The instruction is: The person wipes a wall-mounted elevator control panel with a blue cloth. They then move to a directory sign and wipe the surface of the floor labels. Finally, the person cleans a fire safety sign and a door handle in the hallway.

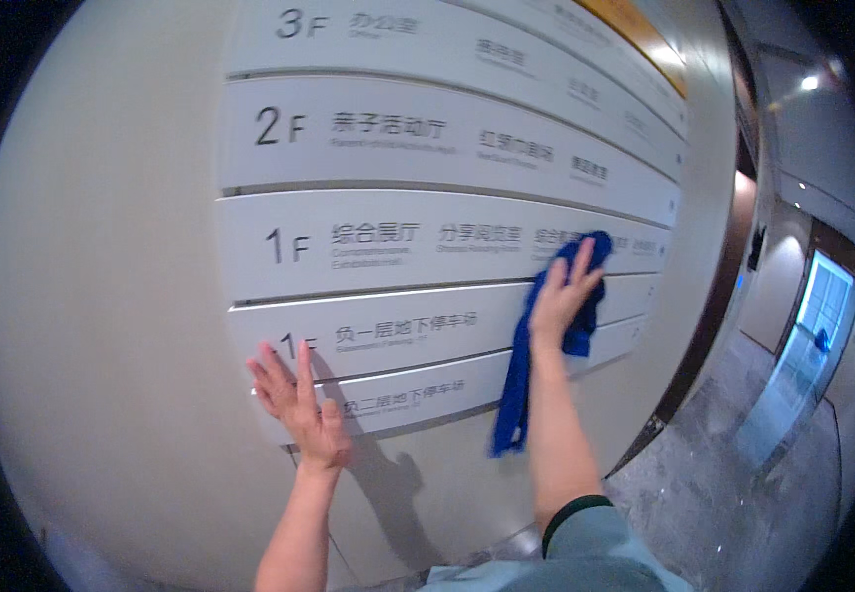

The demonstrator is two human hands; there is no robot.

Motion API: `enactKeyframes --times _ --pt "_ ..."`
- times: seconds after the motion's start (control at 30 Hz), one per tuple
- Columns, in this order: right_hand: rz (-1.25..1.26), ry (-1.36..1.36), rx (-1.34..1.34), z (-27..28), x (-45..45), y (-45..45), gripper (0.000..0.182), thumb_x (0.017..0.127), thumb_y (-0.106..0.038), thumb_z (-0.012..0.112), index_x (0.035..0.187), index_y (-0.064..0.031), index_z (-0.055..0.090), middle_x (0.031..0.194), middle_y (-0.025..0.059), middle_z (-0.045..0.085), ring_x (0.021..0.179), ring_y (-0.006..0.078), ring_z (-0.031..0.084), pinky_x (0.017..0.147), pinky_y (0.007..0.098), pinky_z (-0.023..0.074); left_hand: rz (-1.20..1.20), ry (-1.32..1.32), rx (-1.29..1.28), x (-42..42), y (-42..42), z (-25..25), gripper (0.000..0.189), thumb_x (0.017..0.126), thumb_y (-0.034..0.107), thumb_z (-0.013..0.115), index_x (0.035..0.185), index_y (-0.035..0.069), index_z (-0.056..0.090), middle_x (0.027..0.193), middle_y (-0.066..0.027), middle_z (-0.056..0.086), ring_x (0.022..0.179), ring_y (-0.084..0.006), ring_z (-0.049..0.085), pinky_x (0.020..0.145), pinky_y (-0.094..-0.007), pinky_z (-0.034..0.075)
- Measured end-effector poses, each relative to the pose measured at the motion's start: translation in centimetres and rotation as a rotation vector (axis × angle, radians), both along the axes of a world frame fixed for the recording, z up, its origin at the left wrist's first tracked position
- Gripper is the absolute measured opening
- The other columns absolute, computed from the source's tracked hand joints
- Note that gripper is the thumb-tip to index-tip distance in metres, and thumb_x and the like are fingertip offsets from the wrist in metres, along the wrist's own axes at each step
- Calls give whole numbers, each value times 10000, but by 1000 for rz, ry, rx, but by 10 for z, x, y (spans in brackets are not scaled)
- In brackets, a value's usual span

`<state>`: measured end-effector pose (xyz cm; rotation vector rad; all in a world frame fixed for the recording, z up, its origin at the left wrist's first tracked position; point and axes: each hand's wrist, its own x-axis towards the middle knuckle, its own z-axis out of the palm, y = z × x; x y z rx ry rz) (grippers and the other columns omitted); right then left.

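A wall-mounted floor directory sign (398, 170) of several stacked white panels fills the middle of the view and bears dark writing. With its fingers spread, my right hand (562, 300) presses a dark blue cloth (583, 340) flat on the right part of the sign. The cloth covers some of the writing, and one end hangs below the sign's lower edge. My left hand (309, 422) is at the lower left corner of the sign, fingers apart and holding nothing. Its fingers overlap the two lowest panels; whether they touch is hard to tell.
Around the sign is a smooth beige wall (117, 259). On the right, a grey stone-tiled floor (723, 459) runs along a corridor to a brightly lit doorway (819, 333). A wood-coloured strip (638, 33) borders the sign's top right.
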<state>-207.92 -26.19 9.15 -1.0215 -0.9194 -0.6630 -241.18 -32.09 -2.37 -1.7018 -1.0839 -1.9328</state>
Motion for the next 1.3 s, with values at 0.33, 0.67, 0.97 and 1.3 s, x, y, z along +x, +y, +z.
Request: enactKeyframes --times 0.33,0.67,0.97,1.3 --pt "277 -705 -101 -36 -115 -23 619 837 -255 667 1439 -263 523 1603 187 241 1480 424 192 1202 496 200 131 -17 7 -7 -1 -5 694 1013 534 226 1491 72 425 1621 -162 238 1524 -327 109 1199 -485 -26" --pt "-242 117 -125 -3 135 11 514 1031 -360 424 1513 -182 391 1472 318 315 1339 477 352 1136 523 247 -317 192 -22 85 -33 -26 496 921 279 574 1351 32 567 1394 -210 533 1328 -350 466 1098 -454 303" --pt "22 -175 -451 24 121 -72 489 1047 -393 409 1387 -62 524 1118 260 541 1054 420 552 969 451 436 -1475 429 -1069 222 -43 -47 621 1022 448 446 1488 43 377 1388 -168 553 1239 -278 565 1040 -408 458" --pt "415 -292 -591 19 87 -145 412 1059 -364 409 1382 -146 543 999 186 536 984 357 571 927 404 435 -2168 -837 -1029 280 -29 -32 496 1052 438 396 1346 52 502 1338 -125 584 1218 -257 588 1033 -470 491"
